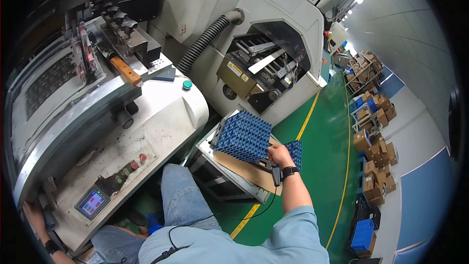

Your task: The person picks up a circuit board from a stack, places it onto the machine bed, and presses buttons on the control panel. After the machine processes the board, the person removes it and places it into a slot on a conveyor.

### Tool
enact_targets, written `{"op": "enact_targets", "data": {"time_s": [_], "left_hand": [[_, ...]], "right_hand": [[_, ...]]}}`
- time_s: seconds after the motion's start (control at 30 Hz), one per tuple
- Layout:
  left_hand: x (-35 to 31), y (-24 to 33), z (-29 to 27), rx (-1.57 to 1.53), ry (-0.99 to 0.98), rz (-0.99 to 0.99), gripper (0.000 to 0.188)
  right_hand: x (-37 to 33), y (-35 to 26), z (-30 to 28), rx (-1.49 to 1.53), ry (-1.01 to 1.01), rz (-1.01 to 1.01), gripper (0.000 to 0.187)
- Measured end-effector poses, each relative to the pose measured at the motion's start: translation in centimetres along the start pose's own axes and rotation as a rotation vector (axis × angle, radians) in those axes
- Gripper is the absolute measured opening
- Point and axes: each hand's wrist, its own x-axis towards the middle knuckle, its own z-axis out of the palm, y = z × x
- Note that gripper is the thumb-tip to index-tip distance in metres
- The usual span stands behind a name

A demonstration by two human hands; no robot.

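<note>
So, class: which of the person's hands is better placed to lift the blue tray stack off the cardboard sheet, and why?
The right hand. It already rests on the edge of the blue tray stack lying on the cardboard sheet. The left hand is far off, low beside the machine's control panel.

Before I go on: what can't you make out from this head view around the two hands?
- Left hand: at the picture's dark lower-left rim, part cut off; grasp unclear.
- Right hand: its fingers go behind the blue tray stack; grip hidden.
- Tray contents: too small.
- Small touchscreen: too small to read.
</note>
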Motion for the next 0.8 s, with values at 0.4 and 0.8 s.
{"op": "enact_targets", "data": {"time_s": [0.4,0.8], "left_hand": [[-1.0,2.0,-1.4,-0.114,0.087,0.033,0.058],[-2.1,4.5,-2.8,-0.002,0.027,-0.178,0.076]], "right_hand": [[2.0,0.6,1.3,-0.175,0.065,-0.054,0.019],[0.6,-1.9,-8.0,-0.194,0.633,-0.154,0.024]]}}
